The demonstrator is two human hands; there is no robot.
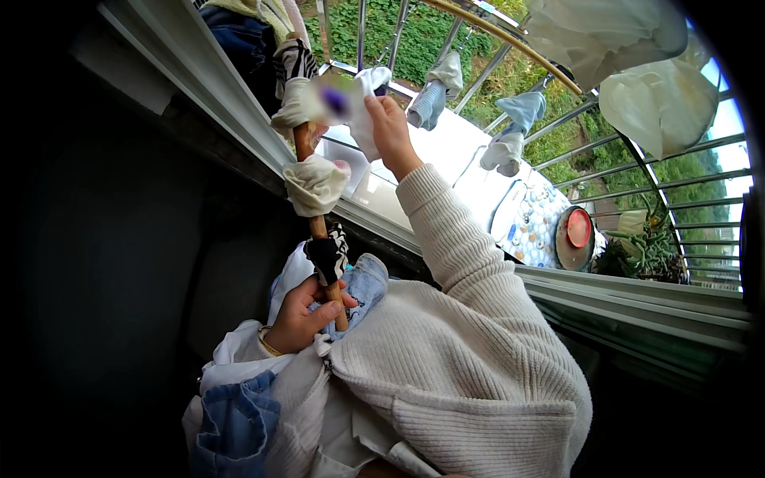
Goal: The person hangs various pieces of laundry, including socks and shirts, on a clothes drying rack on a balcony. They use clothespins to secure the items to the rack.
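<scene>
My left hand (303,316) grips the near end of a wooden pole (303,143), which slants out towards the window opening. Bunched around the pole are a black-and-white striped cloth (330,254), a cream cloth (315,185) and, farther out, another striped cloth (294,66). White fabric and a light blue denim piece (366,287) lie against my left hand and the pole's end. Out past the window frame, my right hand (391,134) pinches a white cloth (363,116). A blurred patch with purple in it hides what is just left of that cloth.
Metal railings (496,63) curve around the outside ledge, with small blue and white cloths (514,134) hanging beside them. Translucent pale sheets (657,101) hang at upper right. A round dish (577,230) and potted plants (642,245) stand on the ledge beyond the window track (627,299).
</scene>
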